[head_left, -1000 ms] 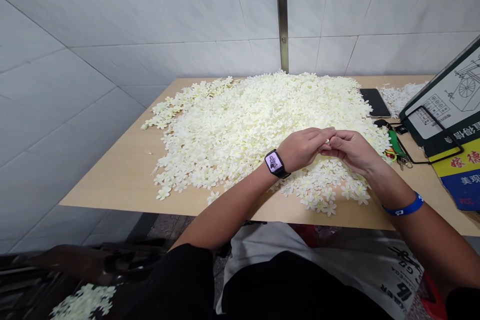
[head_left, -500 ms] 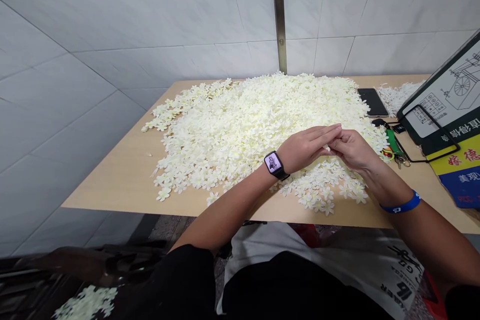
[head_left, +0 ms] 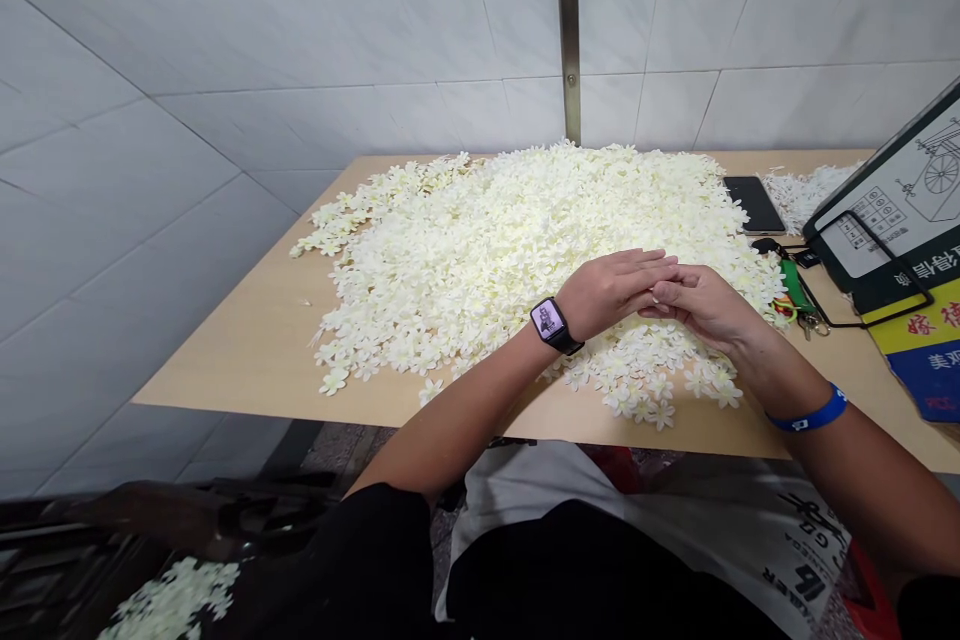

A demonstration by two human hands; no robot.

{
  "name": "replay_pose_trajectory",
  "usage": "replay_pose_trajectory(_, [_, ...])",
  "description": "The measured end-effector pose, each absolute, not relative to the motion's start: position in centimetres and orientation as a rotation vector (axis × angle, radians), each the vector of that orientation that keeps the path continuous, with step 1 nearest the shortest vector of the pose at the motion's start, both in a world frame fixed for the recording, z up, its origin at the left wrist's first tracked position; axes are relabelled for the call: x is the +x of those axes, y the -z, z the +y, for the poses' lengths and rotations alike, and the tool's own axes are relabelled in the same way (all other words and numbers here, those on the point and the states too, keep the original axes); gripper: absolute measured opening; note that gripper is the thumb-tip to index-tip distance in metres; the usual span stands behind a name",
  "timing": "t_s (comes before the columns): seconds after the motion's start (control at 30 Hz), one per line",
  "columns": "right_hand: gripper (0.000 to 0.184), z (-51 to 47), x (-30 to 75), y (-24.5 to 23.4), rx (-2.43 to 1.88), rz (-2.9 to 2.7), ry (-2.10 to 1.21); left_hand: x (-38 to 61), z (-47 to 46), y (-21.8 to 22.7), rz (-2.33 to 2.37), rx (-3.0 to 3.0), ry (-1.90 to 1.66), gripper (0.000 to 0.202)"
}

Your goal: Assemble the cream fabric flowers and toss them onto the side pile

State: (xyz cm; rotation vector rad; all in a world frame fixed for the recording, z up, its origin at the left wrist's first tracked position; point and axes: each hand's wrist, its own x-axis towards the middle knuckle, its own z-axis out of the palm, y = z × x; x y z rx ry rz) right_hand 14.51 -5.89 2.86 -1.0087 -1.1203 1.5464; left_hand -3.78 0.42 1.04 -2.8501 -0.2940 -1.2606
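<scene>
Both hands [head_left: 609,294] [head_left: 705,306] together over star-shaped flowers [head_left: 517,240]

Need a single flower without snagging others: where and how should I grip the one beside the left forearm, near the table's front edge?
I'd probably pinch the flower by a front petal, coming from the near edge of the table: its petals seem to spread fairly flat, and the pile lies behind it.

The tan table [head_left: 255,340] bears heaped pale flowers [head_left: 495,240], a dark phone [head_left: 754,204] and keys [head_left: 814,325].
</scene>
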Motion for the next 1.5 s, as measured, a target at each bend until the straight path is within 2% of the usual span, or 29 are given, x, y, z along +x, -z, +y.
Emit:
replay_pose_trajectory(0.17, [0.039,-5.7,14.5,-2.3,-1.032,-1.277,-1.232,-3.4,0.5,-0.5,-0.392,-2.933,1.254,0.054])
replay_pose_trajectory(0.33, [0.039,-5.8,14.4,-2.6,-0.932,-1.206,-1.362,-3.1,0.4,-0.3,-0.347,-2.958,1.356,0.058])
replay_pose_trajectory(0.63, [0.042,-5.8,14.9,-2.9,-1.014,-1.308,-1.348,-3.6,0.5,-0.6,-0.301,-2.743,1.445,0.044])
replay_pose_trajectory(0.87, [0.043,-5.7,14.4,-2.2,-1.031,-1.193,-1.374,-2.7,0.0,-0.3,-0.464,-2.837,1.351,0.060])
replay_pose_trajectory(1.07, [0.049,-5.8,14.5,-2.7,-1.011,-1.165,-1.489,-3.5,0.2,-0.1,-0.573,-2.951,1.217,0.042])
replay_pose_trajectory(1.17, [0.048,-5.9,14.7,-3.0,-0.984,-1.181,-1.586,-3.8,0.2,-0.4,-0.467,-2.918,1.286,0.037])
replay_pose_trajectory(1.27, [0.045,-5.9,14.7,-2.9,-1.020,-1.181,-1.551,-3.7,0.1,-0.6,-0.420,-2.828,1.347,0.032])
replay_pose_trajectory(1.5, [0.049,-6.2,14.3,-2.8,-1.063,-1.339,-1.382,-3.9,0.5,-1.3,-0.442,-3.074,1.160,0.044])
